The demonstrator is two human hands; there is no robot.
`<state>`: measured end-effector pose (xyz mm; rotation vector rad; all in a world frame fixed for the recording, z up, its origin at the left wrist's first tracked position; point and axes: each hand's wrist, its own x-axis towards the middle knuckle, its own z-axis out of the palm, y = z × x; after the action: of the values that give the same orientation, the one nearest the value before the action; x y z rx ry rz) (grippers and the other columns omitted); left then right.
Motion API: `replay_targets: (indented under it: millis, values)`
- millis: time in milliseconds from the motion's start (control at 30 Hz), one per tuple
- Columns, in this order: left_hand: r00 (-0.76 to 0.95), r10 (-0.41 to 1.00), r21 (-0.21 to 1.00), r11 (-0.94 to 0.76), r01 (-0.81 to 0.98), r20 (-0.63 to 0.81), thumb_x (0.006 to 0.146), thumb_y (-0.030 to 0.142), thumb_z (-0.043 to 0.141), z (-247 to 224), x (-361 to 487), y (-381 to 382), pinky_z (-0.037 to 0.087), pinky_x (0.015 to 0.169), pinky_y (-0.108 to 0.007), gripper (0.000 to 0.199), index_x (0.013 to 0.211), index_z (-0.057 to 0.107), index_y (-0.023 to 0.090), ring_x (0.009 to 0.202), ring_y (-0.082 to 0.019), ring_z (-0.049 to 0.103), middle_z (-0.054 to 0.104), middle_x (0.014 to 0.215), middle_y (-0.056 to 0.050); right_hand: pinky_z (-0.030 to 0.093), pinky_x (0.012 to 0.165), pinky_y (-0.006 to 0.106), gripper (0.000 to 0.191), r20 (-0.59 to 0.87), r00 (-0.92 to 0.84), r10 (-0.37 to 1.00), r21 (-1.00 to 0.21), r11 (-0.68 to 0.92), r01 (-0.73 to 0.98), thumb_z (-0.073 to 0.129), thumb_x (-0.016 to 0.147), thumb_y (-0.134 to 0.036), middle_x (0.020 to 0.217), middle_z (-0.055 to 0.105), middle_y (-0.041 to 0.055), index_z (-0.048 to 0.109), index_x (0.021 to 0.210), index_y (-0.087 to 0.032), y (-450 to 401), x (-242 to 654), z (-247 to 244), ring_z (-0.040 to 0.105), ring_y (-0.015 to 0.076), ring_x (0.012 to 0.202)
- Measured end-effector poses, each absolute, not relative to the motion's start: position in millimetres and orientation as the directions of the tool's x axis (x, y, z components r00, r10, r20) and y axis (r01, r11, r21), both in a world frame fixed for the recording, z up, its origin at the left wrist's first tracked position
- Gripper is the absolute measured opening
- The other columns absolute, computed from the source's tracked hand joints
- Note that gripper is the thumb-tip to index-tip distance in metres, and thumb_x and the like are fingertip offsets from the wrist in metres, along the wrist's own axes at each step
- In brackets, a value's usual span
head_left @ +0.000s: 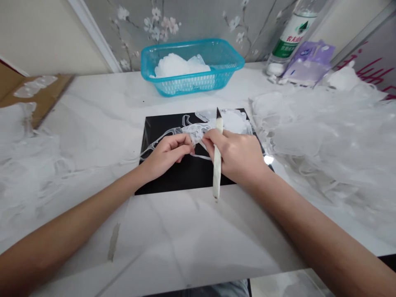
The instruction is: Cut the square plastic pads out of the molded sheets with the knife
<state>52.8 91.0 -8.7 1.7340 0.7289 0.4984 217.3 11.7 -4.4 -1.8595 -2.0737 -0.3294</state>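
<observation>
My left hand [173, 152] is closed, its curled fingers pinching the near edge of a tangle of thin, translucent white strips [198, 131]. My right hand [236, 154] is closed too. A slim knife [217, 169] with a pale, wrapped-looking handle and a dark pointed tip is held in it, tip pointing away from me. The thumb and finger of that hand also pinch the tangle's right side. Both hands are over a black rectangular board [185, 177]. A white, lacy-looking piece [236, 121] lies on its far right part, partly behind my right hand.
Behind the board stands a blue plastic basket [193, 91] holding white pieces. A large heap of translucent white sheets [324, 144] lies right, more white scrap [27, 165] left. At the back right are a water bottle [291, 39] and purple packet [312, 57]; cardboard [52, 101] lies far left.
</observation>
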Motion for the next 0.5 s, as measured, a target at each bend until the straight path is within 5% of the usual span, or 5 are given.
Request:
replay_targets:
  millis: [500]
  values:
    - [0.717, 0.696, 0.980, -0.115, 0.163, -0.038, 0.075, 0.017, 0.050, -10.8, 53.2, 91.7, 0.024, 0.045, -0.022, 0.015, 0.059, 0.050, 0.017, 0.047, -0.007, 0.033, 0.039, 0.053, 0.005, 0.013, 0.048, 0.027, 0.031, 0.391, -0.083, 0.917, -0.050, 0.111, 0.993, 0.033, 0.093, -0.030, 0.061, 0.059, 0.0024, 0.060, 0.085, -0.017, 12.6, 219.3, -2.9, 0.044, 0.0105, 0.046]
